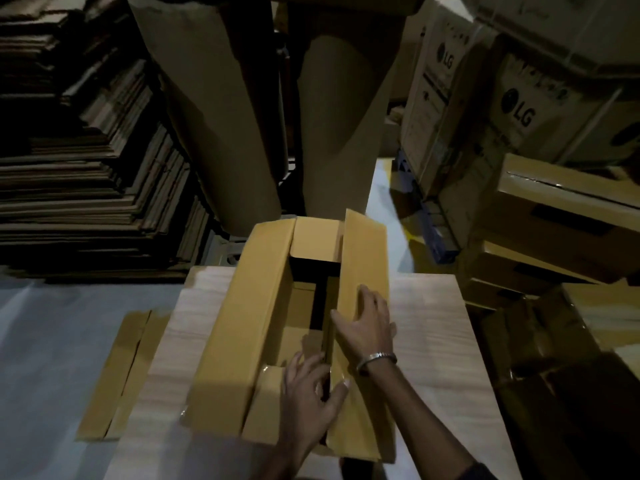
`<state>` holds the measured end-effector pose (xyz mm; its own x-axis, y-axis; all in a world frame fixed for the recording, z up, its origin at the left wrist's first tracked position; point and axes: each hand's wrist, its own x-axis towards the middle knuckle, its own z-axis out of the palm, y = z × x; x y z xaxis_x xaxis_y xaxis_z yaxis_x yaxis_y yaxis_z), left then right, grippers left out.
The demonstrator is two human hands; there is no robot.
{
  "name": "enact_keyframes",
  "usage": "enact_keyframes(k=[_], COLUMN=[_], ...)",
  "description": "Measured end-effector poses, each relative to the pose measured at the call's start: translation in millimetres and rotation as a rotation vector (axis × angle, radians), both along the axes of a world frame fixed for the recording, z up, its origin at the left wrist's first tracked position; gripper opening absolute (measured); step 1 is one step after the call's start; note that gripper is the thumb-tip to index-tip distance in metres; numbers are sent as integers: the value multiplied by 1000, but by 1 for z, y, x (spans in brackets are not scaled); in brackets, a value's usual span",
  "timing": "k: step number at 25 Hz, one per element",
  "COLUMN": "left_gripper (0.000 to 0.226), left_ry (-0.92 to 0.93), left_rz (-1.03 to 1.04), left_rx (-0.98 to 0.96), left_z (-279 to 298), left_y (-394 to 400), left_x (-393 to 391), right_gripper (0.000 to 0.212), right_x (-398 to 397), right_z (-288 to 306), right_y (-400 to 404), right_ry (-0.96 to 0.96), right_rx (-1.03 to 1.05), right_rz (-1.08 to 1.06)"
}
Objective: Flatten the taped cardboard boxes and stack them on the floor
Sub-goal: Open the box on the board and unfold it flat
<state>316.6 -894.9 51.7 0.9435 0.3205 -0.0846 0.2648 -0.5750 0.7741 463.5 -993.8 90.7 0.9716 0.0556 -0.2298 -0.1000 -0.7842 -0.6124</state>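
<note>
A long yellow-brown cardboard box [239,327] lies on a light wooden table [429,327] with its top flaps open and its dark inside showing. My right hand [365,325] holds the box's right long flap near its middle, thumb on the inner side; a metal bangle sits on that wrist. Closer to me, my left hand [310,389] rests with fingers spread on the near short flap, by the shiny tape. A flattened box [114,372] lies on the grey floor left of the table.
A tall pile of flat cardboard sheets [86,174] fills the left. Two big brown paper rolls [221,116] stand behind the table. Printed cartons [485,109] and several taped yellow boxes [554,216] crowd the right side.
</note>
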Motion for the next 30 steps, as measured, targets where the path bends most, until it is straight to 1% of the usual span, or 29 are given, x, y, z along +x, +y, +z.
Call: enact_keyframes(k=[2,4,5,6,7,8,9,10,11,12,13,14,15,16,18,19,20,21,23,24,25,27,29,30], left_gripper=[53,57,61,63,59,50,44,46,56,71,86,98,106,109,104,101,99,96,92,94,96,91,74,67], left_ry=[-15,-4,18,51,89,124,132,126,129,143,168,207,238,261,281,273,269,256,242,250,265,314,346,346], left_rz=[-46,-55,-51,-51,-64,-97,-139,-178,-200,-203,-176,-141,-119,-115,-129,-145,-153,-162,-175,-182,-194,-166,-147,-148], left_rx=[-169,-281,-372,-472,-567,-612,-577,-462,-300,-145,-52,-24,-43,-70,-72,-30,28,67,63,53,58,115,142,113], left_z=[22,45,53,54,52,48,43,35,27,20,12,7,3,0,-5,-7,-8,-10,-8,-8,-9,-14,-18,-17], left_y=[-26,-55,-67,-77,-88,-97,-107,-117,-125,-131,-134,-137,-136,-136,-135,-136,-136,-137,-140,-139,-138,-135,-133,-132], left_x=[1,0,0,-1,-2,-3,-3,-1,0,1,3,3,3,3,4,4,4,3,2,1,2,4,7,7], right_gripper=[86,66,54,43,33,25,22,21,21,23,25,28,32,37,49,50,48,48,58,64,65,55,45,43], right_x=[5,13,17,19,18,18,16,14,12,8,3,-2,-9,-16,-29,-34,-39,-43,-52,-57,-60,-61,-52,-44], right_z=[14,27,33,36,39,38,37,35,29,27,24,19,15,9,-4,-8,-8,-11,-14,-19,-22,-30,-34,-34], right_y=[-20,-51,-67,-82,-97,-111,-125,-140,-153,-164,-174,-181,-186,-189,-190,-185,-178,-169,-150,-141,-132,-119,-109,-107], right_ry=[-23,-17,9,46,75,79,58,30,13,-1,-12,-8,-10,-8,-34,-34,-34,-18,64,110,137,171,165,166], right_rx=[264,486,575,620,633,626,602,570,520,455,390,332,268,169,-68,-120,-125,-80,23,51,68,83,40,2], right_rz=[-79,-142,-161,-175,-185,-200,-214,-206,-196,-188,-186,-195,-208,-218,-176,-149,-119,-84,-3,26,45,55,41,31])
